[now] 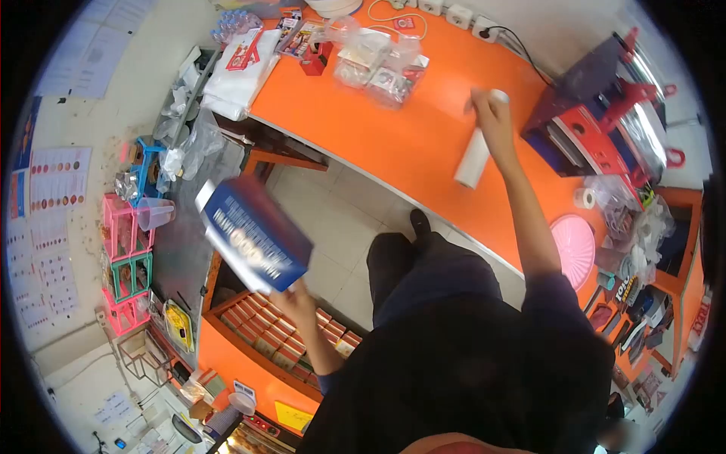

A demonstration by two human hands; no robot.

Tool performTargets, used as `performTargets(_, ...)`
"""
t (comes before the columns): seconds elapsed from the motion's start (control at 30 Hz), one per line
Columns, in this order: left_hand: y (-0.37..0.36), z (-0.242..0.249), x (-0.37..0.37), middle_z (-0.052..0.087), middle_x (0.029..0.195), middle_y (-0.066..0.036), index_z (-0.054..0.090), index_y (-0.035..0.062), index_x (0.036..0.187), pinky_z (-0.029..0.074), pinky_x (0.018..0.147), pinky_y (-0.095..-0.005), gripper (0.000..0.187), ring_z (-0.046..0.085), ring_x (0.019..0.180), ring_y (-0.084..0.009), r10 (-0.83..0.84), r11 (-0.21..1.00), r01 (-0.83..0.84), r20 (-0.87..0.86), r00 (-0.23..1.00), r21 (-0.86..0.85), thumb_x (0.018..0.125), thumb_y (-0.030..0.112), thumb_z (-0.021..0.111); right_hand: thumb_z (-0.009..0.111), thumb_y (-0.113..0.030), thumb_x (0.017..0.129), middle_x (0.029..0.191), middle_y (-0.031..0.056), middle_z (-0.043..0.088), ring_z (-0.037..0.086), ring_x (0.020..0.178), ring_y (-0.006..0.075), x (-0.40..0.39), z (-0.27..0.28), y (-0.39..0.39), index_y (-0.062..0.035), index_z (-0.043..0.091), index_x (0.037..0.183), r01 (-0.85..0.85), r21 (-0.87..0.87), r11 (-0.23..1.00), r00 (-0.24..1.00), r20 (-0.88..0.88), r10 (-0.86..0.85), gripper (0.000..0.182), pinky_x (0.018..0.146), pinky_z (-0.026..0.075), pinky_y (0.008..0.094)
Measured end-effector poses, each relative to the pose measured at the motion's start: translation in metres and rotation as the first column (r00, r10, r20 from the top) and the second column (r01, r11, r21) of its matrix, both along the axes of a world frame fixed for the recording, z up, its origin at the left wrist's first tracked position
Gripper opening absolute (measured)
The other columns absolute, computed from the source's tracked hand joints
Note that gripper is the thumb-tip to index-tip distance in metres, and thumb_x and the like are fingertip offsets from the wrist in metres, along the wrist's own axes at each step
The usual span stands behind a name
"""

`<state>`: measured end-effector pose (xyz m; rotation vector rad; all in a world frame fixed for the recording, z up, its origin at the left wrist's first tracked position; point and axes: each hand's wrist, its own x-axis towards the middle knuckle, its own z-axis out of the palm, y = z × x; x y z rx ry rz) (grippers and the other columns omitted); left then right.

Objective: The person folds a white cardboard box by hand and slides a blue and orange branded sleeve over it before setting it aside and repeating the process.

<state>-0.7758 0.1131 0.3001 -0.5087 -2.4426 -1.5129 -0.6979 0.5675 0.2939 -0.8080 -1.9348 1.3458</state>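
My left hand [291, 299] grips the lower end of a dark blue box [257, 231] with white lettering, held tilted above the floor beside the grey counter. White material shows along the box's left side. Over the orange counter, my right hand [491, 113] is closed around a white roll [473, 159], with one end showing above the fist and the longer part hanging below it.
The orange counter [363, 140] bears plastic-wrapped packs [382, 68], a red tape dispenser [316, 59], and white bags [240, 72]. A pink round lid [572, 250] lies at its right end, near a dark blue and red machine [582, 129]. Colored racks [125, 227] stand at left.
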Motion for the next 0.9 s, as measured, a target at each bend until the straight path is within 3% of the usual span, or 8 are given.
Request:
performTargets(0.07, -0.025, -0.006, -0.041, 0.068, 0.089, -0.010, 0.063, -0.0080, 0.093, 0.055, 0.074, -0.0305, 0.008, 0.065, 0.082, -0.0177, 0.158, 0.987, -0.158, 0.015, 0.987, -0.033, 0.086, -0.009, 0.061, 0.057, -0.034, 0.095, 0.063, 0.0032, 0.053, 0.050, 0.060, 0.0115, -0.074, -0.018, 0.048, -0.0021, 0.064, 0.081, 0.050, 0.152, 0.987, 0.999, -0.007, -0.050, 0.036, 0.056, 0.038, 0.0293)
performTargets(0.2, -0.027, 0.004, -0.130, 0.070, 0.092, -0.011, 0.065, -0.0070, 0.095, 0.053, 0.079, -0.0311, 0.009, 0.065, 0.082, -0.0178, 0.228, 0.973, -0.229, 0.069, 0.971, 0.007, 0.086, -0.006, 0.065, 0.063, -0.031, 0.089, 0.106, 0.0133, 0.066, 0.058, 0.104, 0.0302, -0.212, -0.066, 0.128, -0.0061, 0.066, 0.111, -0.014, 0.634, 0.773, 0.997, 0.067, -0.036, 0.033, 0.093, 0.045, 0.0414)
performTargets(0.33, -0.005, -0.008, -0.257, 0.071, 0.093, -0.013, 0.066, -0.0086, 0.093, 0.051, 0.079, -0.0318, 0.009, 0.063, 0.080, -0.0179, 0.204, 0.977, -0.207, -0.047, 0.978, -0.058, 0.087, -0.001, 0.068, 0.064, -0.028, 0.087, 0.140, 0.0153, 0.050, 0.043, 0.133, 0.0340, -0.284, -0.117, 0.113, -0.0131, 0.050, 0.138, -0.305, 0.511, 0.803, 0.940, 0.294, 0.170, 0.056, 0.110, 0.036, 0.0454)
performTargets(0.4, 0.003, -0.015, -0.325, 0.071, 0.095, -0.012, 0.066, -0.0076, 0.095, 0.051, 0.080, -0.0328, 0.012, 0.063, 0.082, -0.0177, 0.117, 0.971, -0.133, -0.090, 0.989, -0.197, 0.087, 0.000, 0.069, 0.061, -0.025, 0.090, 0.153, 0.0125, 0.034, 0.033, 0.141, 0.0315, -0.299, -0.135, 0.073, -0.0142, 0.033, 0.150, -0.560, 0.436, 0.705, 0.696, 0.709, 0.114, 0.068, 0.113, 0.031, 0.0517)
performTargets(0.47, 0.023, -0.006, -0.381, 0.071, 0.096, -0.010, 0.067, -0.0065, 0.098, 0.050, 0.081, -0.0339, 0.014, 0.062, 0.084, -0.0180, -0.001, 0.954, -0.025, -0.085, 0.996, -0.298, 0.086, 0.000, 0.070, 0.061, -0.026, 0.090, 0.159, 0.0102, 0.023, 0.026, 0.145, 0.0297, -0.291, -0.151, 0.027, -0.0230, 0.026, 0.154, -0.469, 0.635, 0.614, 0.781, 0.623, -0.048, 0.073, 0.113, 0.028, 0.0576)
performTargets(0.57, 0.044, -0.009, -0.465, 0.071, 0.095, -0.009, 0.066, -0.0068, 0.100, 0.050, 0.083, -0.0343, 0.015, 0.063, 0.084, -0.0187, -0.194, 0.940, 0.153, -0.109, 0.975, -0.304, 0.085, -0.003, 0.068, 0.060, -0.027, 0.090, 0.161, 0.0068, 0.020, 0.022, 0.147, 0.0288, -0.290, -0.157, 0.001, -0.0305, 0.026, 0.154, -0.415, 0.588, 0.694, 0.720, 0.678, -0.145, 0.073, 0.113, 0.026, 0.0591)
performTargets(0.67, 0.098, 0.011, -0.490, 0.071, 0.094, -0.009, 0.067, -0.0057, 0.100, 0.050, 0.084, -0.0335, 0.015, 0.064, 0.086, -0.0178, -0.213, 0.904, 0.169, -0.070, 0.975, -0.394, 0.085, -0.006, 0.068, 0.060, -0.024, 0.089, 0.161, 0.0052, 0.020, 0.021, 0.147, 0.0288, -0.298, -0.162, -0.007, -0.0332, 0.026, 0.153, -0.343, 0.601, 0.722, 0.726, 0.657, -0.202, 0.073, 0.115, 0.022, 0.0605)
performTargets(0.9, 0.161, 0.005, -0.485, 0.072, 0.098, -0.011, 0.067, -0.0042, 0.102, 0.049, 0.089, -0.0313, 0.014, 0.066, 0.093, -0.0172, -0.273, 0.917, 0.283, 0.076, 0.959, -0.281, 0.088, -0.003, 0.067, 0.061, -0.024, 0.088, 0.160, 0.0057, 0.021, 0.022, 0.147, 0.0289, -0.303, -0.153, -0.012, -0.0327, 0.027, 0.153, -0.321, 0.545, 0.774, 0.705, 0.683, -0.189, 0.073, 0.114, 0.019, 0.0639)
